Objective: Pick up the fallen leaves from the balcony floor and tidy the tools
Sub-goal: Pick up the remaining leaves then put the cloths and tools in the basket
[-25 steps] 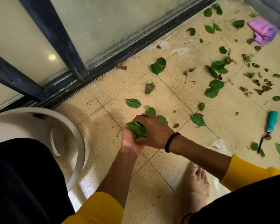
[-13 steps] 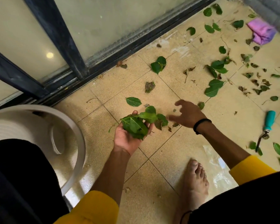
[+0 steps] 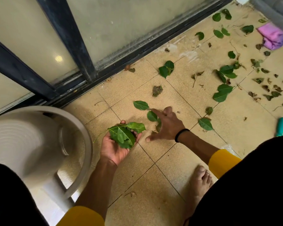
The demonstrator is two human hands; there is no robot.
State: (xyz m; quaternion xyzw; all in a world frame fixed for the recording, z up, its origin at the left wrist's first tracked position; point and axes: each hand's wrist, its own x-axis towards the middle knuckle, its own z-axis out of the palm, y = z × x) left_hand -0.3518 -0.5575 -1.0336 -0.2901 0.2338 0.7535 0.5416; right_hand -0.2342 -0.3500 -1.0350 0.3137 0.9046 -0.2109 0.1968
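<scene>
A bunch of leaves (image 3: 124,135) is kept cupped in the upturned left hand (image 3: 116,147) (as a store), so the right hand (image 3: 167,126), fingers spread, is freed for floor (image 3: 153,201) leaves.

The teal tool handle (image 3: 281,125) is cut off by the right edge, its working end out of view. The right hand (image 3: 166,126) covers part of two green leaves (image 3: 154,119). The small brown scraps (image 3: 268,90) far right are too small to identify.
</scene>
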